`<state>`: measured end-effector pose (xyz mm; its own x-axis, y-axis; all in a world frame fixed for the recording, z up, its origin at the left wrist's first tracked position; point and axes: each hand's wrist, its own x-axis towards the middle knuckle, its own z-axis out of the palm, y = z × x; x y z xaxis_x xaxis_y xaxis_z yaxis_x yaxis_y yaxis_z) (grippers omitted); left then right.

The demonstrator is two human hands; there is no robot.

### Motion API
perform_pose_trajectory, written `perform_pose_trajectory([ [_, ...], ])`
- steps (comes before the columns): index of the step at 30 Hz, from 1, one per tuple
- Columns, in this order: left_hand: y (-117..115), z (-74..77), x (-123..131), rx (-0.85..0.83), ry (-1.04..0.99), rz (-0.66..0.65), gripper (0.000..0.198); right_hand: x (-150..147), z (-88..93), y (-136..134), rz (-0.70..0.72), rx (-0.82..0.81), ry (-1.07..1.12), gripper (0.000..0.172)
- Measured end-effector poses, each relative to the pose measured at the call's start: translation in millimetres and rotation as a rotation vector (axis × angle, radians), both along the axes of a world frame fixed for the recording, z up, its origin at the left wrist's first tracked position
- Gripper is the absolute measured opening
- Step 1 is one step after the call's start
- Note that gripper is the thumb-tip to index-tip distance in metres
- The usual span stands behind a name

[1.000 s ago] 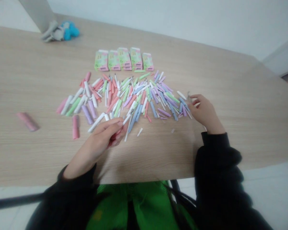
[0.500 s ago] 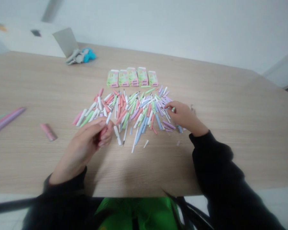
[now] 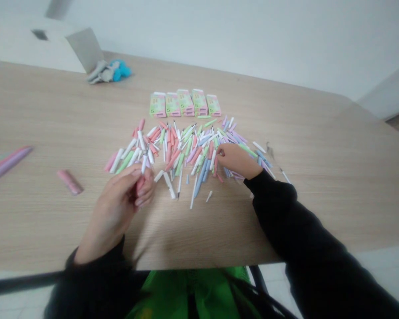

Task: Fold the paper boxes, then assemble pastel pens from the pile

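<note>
Left hand (image 3: 118, 206) curled shut on a pinkish piece (image 3: 140, 185), probably a stick; right hand (image 3: 236, 160) pinched narrow among pastel pen-like sticks (image 3: 177, 159), hold unclear

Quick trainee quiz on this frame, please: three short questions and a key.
1. How many green-and-pink boxes stand in the row beyond the pile of pastel pen parts?
2. True or false: the pink tube lies inside the pile.
3. Where is the right hand?
A. Over the right part of the pile
B. On top of the boxes
C. Under the table

Key:
1. Five
2. False: it lies apart, to the left of the pile.
3. A
</note>
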<state>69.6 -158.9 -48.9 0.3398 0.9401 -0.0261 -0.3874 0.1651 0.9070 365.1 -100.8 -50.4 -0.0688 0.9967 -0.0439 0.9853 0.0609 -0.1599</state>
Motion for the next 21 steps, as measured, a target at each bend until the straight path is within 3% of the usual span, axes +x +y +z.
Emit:
perform_pose_trajectory([
  [4, -0.4, -2.7, -2.8, 0.008, -0.014, 0.045, 0.031, -4.9, 7.9, 12.8, 0.047, -0.007, 0.030, 0.027],
  [10, -0.4, -1.8, -10.0, -0.002, 0.032, 0.145, 0.029, -29.9, 12.5, 20.4, 0.227, -0.051, 0.084, 0.032],
  [13, -1.2, 0.3, -9.4, -0.015, 0.059, 0.146, 0.031, -48.9, 8.3, 25.2, 0.356, -0.028, 0.138, 0.040],
  [17, -1.1, 0.0, -6.9, -0.012, 0.111, 0.127, 0.031, -73.2, -2.8, 36.3, 0.596, 0.054, 0.200, 0.038],
  [21, -0.5, -2.2, -8.3, -0.004, 0.121, 0.137, 0.027, -86.0, -8.9, 45.4, 0.641, 0.088, 0.192, 0.036],
])
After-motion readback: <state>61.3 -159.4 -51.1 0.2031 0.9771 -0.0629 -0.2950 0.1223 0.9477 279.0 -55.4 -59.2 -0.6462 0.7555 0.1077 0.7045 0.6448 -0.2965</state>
